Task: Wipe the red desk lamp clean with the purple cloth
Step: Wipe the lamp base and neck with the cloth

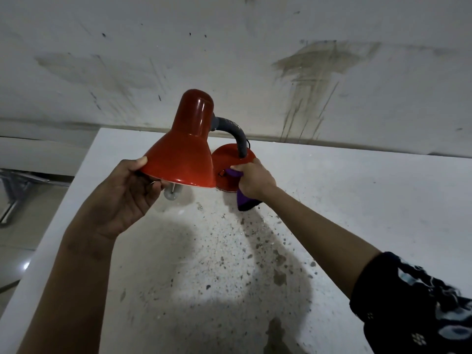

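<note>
The red desk lamp point(184, 146) stands near the back of a white table, its cone shade tilted towards me on a grey bent neck point(238, 135). My left hand point(130, 192) grips the lower rim of the shade, thumb on the red outside, fingers under the opening by the bulb point(170, 193). My right hand point(251, 178) is closed on the purple cloth point(244, 200) and presses it against the round red base point(224, 159), just below the neck. A tail of the cloth hangs under my fist. Part of the base is hidden behind the shade.
The white table point(357, 195) is speckled with dark grit and stains in front of the lamp. A scuffed, stained wall point(255, 60) rises right behind it. The table's left edge drops to a shiny floor point(23, 251) with metal legs of some furniture.
</note>
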